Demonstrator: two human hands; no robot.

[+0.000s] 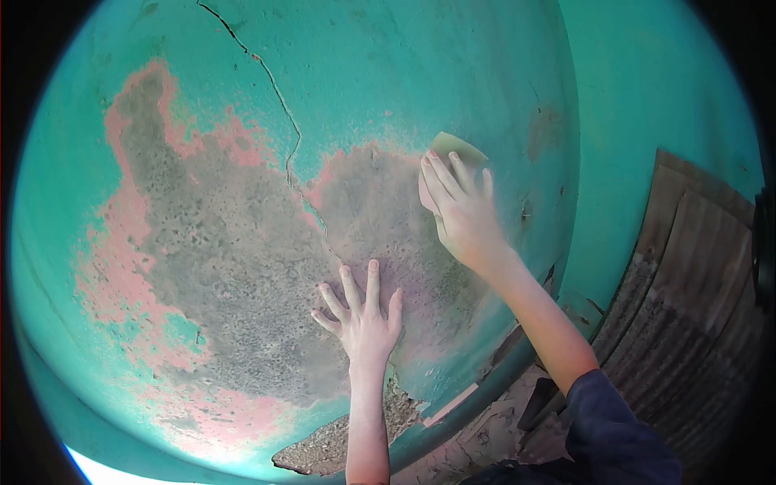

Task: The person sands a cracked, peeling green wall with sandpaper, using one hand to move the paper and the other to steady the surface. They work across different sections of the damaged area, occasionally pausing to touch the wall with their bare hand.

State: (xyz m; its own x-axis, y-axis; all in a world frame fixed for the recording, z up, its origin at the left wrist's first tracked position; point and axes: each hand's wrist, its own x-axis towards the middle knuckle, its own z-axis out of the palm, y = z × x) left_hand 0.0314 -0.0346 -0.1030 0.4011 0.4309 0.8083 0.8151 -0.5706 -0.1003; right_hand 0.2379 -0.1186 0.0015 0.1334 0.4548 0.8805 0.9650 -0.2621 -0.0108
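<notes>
Flat against a turquoise wall [404, 73], my left hand [365, 327] has its fingers spread and holds nothing. It rests on a bare grey patch [242, 226], just below the end of a crack [291, 153]. Up and to the right, my right hand [467, 214] presses a folded greenish sheet of sandpaper [465, 145] against the wall, at the patch's upper right edge. The hand covers most of the sheet. Pale dust coats both hands.
Pink undercoat [218, 416] shows around the grey patch. Low on the wall, a chunk of plaster has broken away, baring rough material [319, 449]. Corrugated sheets [687, 275] lean at the right. Debris [477, 444] lies along the wall's foot.
</notes>
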